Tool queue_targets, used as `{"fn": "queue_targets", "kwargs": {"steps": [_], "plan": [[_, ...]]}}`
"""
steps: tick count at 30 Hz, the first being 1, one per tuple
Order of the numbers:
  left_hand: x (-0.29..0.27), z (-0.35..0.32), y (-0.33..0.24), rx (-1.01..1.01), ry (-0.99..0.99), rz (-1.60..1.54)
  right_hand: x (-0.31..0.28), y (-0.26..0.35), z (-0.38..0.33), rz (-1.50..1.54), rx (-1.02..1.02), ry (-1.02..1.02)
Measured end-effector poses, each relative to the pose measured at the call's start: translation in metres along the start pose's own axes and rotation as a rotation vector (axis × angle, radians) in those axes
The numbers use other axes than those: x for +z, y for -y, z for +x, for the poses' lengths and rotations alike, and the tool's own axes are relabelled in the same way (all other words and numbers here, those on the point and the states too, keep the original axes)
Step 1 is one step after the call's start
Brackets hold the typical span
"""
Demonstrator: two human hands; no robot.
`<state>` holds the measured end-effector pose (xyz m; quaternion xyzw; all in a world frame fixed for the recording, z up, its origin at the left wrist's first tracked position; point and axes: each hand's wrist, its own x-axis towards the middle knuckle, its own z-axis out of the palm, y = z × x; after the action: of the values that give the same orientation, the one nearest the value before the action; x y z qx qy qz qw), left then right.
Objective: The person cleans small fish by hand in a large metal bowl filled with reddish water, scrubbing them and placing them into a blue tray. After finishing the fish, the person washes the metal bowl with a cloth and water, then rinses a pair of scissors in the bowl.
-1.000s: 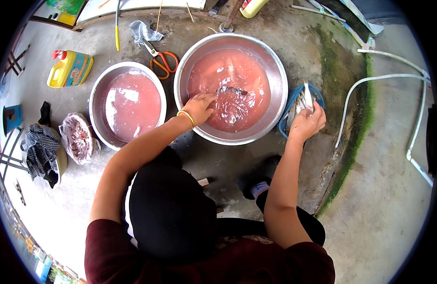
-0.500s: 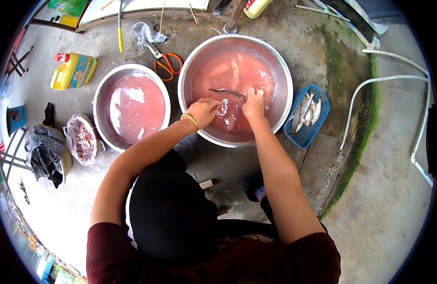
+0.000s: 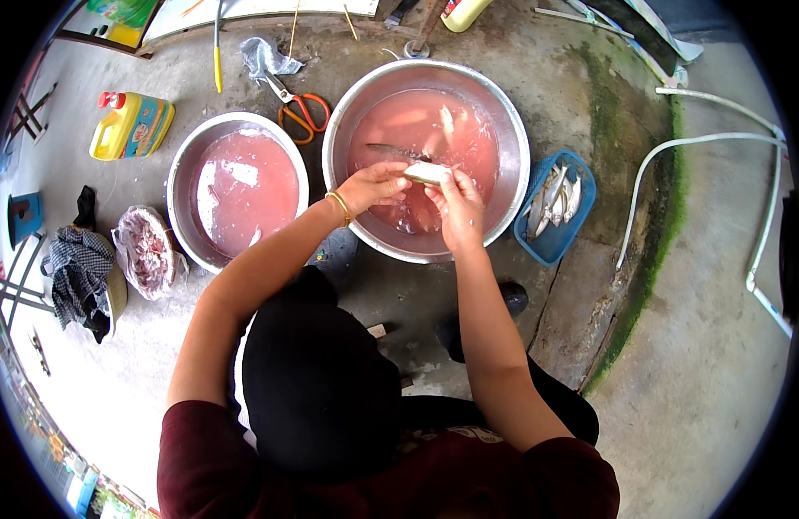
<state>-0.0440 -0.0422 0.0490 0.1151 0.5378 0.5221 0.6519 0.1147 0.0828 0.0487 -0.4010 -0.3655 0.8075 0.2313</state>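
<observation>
Compared with half a second ago, the right hand [image 3: 461, 210] is no longer dipping into the reddish water [image 3: 391, 125]; now it is holding one small fish [image 3: 426, 174] up above the large steel basin [image 3: 513, 164], and the left hand [image 3: 371, 188] is meeting it there. The fish is pointing crosswise, its long axis running nearly from left to right, and a pale side is facing up to my camera. Which end is the head, I am not able to tell. The right thumb and fingers are pinching closely around its right end. The left fingers are curling with a narrow opening at its left end; whether they are gripping or only touching, I am not seeing clearly.

Just beyond the hands, a dark slender object [image 3: 386, 150] is lying in the water. To the right, a blue plastic basket [image 3: 551, 253] is holding several silvery fish [image 3: 557, 201]. To the left, a smaller steel basin [image 3: 179, 186] is standing, also containing reddish liquid, and farther away orange-handled scissors [image 3: 285, 95] are resting on the ground.
</observation>
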Motion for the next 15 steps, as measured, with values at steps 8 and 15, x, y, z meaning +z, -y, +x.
{"fn": "queue_targets", "kwargs": {"steps": [8,15], "plan": [[-0.027,0.012,0.029,-0.023,0.079,-0.413,0.024,-0.015,-0.031,-0.190,-0.080,0.150],[-0.014,0.000,0.013,-0.024,-0.021,-0.478,0.024,-0.015,-0.034,-0.598,-0.295,0.231]]}}
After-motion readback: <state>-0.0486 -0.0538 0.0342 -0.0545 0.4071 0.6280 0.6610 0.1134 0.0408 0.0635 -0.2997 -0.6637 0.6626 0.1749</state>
